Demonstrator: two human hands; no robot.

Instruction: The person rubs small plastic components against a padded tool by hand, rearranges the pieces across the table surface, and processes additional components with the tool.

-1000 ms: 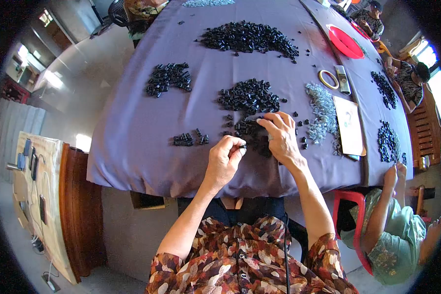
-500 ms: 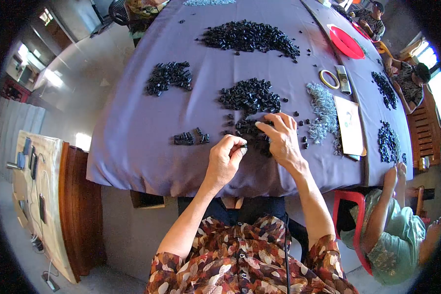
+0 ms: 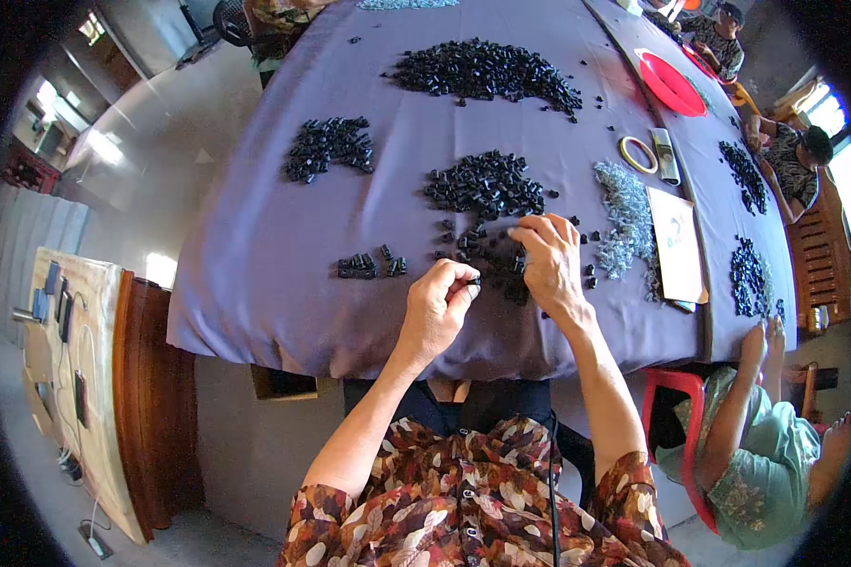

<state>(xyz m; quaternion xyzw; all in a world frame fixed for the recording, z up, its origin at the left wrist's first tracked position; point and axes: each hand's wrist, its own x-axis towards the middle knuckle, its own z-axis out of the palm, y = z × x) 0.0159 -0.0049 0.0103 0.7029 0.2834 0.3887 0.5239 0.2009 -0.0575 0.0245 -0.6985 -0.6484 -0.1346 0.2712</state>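
Between the thumb and forefinger of my left hand (image 3: pixel 437 307) is a small black piece (image 3: pixel 474 281). My right hand (image 3: pixel 550 265) is over the near edge of the black pieces, its fingers bent downward; whether anything is between its fingertips is too small to tell. Just beyond both hands lies a pile of black pieces (image 3: pixel 485 184). A little group of joined or lined-up black pieces (image 3: pixel 357 266) rests left of my left hand. Small clear pieces (image 3: pixel 624 219) are spread to the right of my right hand.
Farther off are a large black pile (image 3: pixel 482 71) and a smaller one (image 3: pixel 327 149). At the right are a tape roll (image 3: pixel 638 154), a card (image 3: pixel 675 244) and a red basin (image 3: pixel 671 83). People sit along the right side; a wooden cabinet (image 3: pixel 156 406) stands left.
My right hand has shifted slightly right, and its fingertips have drawn closer together. My left hand has stayed nearly in place with the black piece.
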